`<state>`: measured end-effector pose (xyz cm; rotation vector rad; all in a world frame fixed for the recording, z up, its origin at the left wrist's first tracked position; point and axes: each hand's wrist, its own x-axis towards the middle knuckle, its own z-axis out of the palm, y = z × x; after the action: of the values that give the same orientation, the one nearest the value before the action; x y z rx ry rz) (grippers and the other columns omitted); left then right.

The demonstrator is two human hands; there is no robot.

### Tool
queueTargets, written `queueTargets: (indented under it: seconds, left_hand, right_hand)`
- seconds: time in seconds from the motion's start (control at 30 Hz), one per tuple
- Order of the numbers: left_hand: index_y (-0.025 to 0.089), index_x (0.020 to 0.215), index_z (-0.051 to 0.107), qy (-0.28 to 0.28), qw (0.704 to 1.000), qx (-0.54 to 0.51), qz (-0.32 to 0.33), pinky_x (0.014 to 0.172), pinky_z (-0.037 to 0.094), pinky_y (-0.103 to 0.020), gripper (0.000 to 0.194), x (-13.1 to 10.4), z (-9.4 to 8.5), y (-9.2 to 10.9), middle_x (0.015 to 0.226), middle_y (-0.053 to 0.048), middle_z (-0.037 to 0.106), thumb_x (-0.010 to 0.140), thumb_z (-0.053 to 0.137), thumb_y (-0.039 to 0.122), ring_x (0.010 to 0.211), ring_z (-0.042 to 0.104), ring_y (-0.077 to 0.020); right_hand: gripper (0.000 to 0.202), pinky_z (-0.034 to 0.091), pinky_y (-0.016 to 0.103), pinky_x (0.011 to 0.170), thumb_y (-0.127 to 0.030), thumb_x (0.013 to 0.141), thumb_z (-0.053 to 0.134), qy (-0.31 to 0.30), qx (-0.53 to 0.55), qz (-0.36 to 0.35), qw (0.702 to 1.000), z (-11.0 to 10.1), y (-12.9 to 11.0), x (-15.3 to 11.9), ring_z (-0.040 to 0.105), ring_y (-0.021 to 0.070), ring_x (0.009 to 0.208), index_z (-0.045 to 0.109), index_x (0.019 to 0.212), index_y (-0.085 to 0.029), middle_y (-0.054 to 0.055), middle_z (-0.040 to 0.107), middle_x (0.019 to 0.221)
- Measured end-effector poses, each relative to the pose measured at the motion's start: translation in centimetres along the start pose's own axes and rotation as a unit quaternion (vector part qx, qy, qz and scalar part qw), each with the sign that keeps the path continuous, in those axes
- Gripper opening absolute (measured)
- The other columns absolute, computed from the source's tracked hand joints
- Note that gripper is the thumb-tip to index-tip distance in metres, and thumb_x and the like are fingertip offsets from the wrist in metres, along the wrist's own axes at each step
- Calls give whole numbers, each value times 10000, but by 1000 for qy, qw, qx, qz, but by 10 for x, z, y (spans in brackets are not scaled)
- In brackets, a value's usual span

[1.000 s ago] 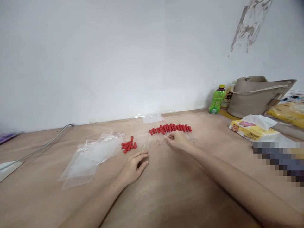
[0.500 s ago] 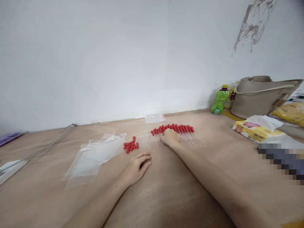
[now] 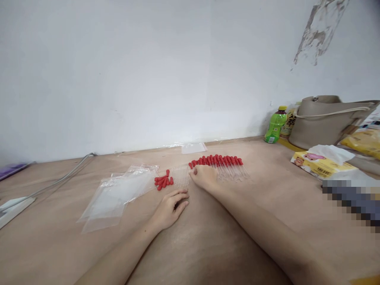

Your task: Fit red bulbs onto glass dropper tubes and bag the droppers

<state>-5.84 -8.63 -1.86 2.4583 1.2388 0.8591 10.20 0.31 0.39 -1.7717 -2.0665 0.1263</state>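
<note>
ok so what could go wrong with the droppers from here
The right hand is at the left end of the packed red-bulbed droppers; a nudge might knock their row askew. The bare clear tubes beside it could roll if brushed. The loose red bulbs might scatter if the left hand slips forward.

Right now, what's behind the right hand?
Red bulbs peek out behind the right hand. The hand covers whatever lies lower there, so I can't see that part.
</note>
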Motion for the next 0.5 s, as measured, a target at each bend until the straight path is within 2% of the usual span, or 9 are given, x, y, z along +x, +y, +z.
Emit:
queueTargets:
  seconds: [0.1, 0.2, 0.27, 0.33, 0.4, 0.5]
  left_hand:
    - [204, 901, 632, 60, 997, 30, -23, 841, 419, -328, 179, 7, -8, -2, 998, -55, 609, 797, 498, 262, 935, 550, -190]
    - [184, 770, 635, 148, 973, 106, -139, 798, 417, -305, 194, 28, -30, -15, 851, -53, 623, 775, 498, 322, 874, 558, -195]
    - [205, 812, 629, 120, 949, 150, -251, 796, 402, -282, 198, 48, -49, -32, 895, -40, 624, 741, 514, 350, 931, 541, -204]
    - [189, 837, 628, 107, 934, 158, -302, 735, 412, -292, 237, 68, -64, -52, 880, -59, 634, 672, 566, 347, 879, 564, -232]
    - [167, 735, 636, 82, 922, 148, -349, 617, 422, -295, 218, 85, -71, -71, 721, -65, 648, 589, 619, 329, 709, 597, -243]
    - [171, 481, 585, 35, 918, 103, -383, 495, 396, -281, 124, 101, -67, -90, 422, -30, 561, 500, 665, 264, 507, 571, -229]
  right_hand:
    - [280, 405, 305, 658, -385, 745, 465, -17, -5, -1, 1000, 7, -11, 0, 592, 231, 808, 640, 811, -176, 93, 651, 823]
    - [270, 416, 303, 641, -351, 736, 472, -35, -6, 11, 999, 9, -17, 4, 599, 239, 801, 647, 807, -158, 109, 650, 805]
    - [272, 422, 302, 641, -354, 723, 486, -48, -3, 21, 999, 8, -20, 7, 600, 243, 812, 649, 818, -158, 112, 651, 810]
    - [286, 427, 301, 651, -365, 708, 507, -61, 0, 32, 998, 7, -22, 8, 598, 246, 833, 647, 846, -156, 120, 650, 841]
    - [307, 430, 302, 661, -367, 701, 520, -74, 3, 44, 996, 5, -25, 10, 596, 247, 850, 640, 881, -150, 133, 645, 881]
    - [318, 432, 303, 673, -362, 700, 531, -92, 7, 57, 994, 3, -28, 13, 599, 242, 855, 634, 912, -148, 142, 639, 918]
